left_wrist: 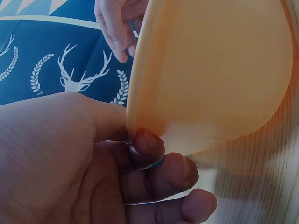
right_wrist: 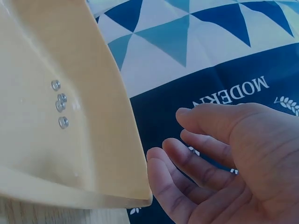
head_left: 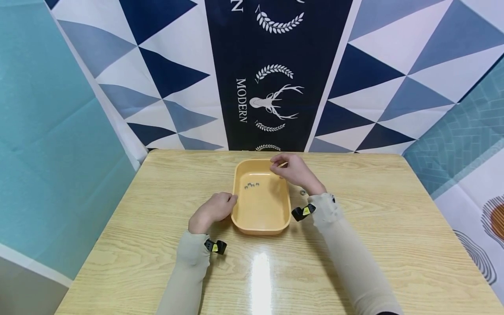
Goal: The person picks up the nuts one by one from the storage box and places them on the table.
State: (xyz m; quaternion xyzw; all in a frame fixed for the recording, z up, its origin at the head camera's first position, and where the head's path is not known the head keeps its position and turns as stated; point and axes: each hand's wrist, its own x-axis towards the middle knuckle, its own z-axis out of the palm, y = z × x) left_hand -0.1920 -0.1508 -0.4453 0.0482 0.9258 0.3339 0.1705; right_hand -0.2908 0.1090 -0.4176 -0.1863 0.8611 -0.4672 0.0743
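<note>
A shallow orange-yellow plastic tray (head_left: 261,218) lies on the wooden table. At its left side my left hand (head_left: 215,207) pinches the rim, thumb on top and fingers curled beneath, as the left wrist view shows. My right hand (head_left: 292,169) is over the tray's far right corner, fingers loosely bent. Nothing shows between its thumb and fingertips (right_wrist: 156,156), which are close by the tray's rim in the right wrist view. Several small shiny metal rings (right_wrist: 60,105), bearing-like, sit together on the tray floor toward its far end.
Another small metal ring (head_left: 302,192) lies on the table (head_left: 374,236), right of the tray and beside my right wrist. A patterned cloth (head_left: 271,57) with a deer print hangs behind the table's far edge. Both wrists wear small black cameras.
</note>
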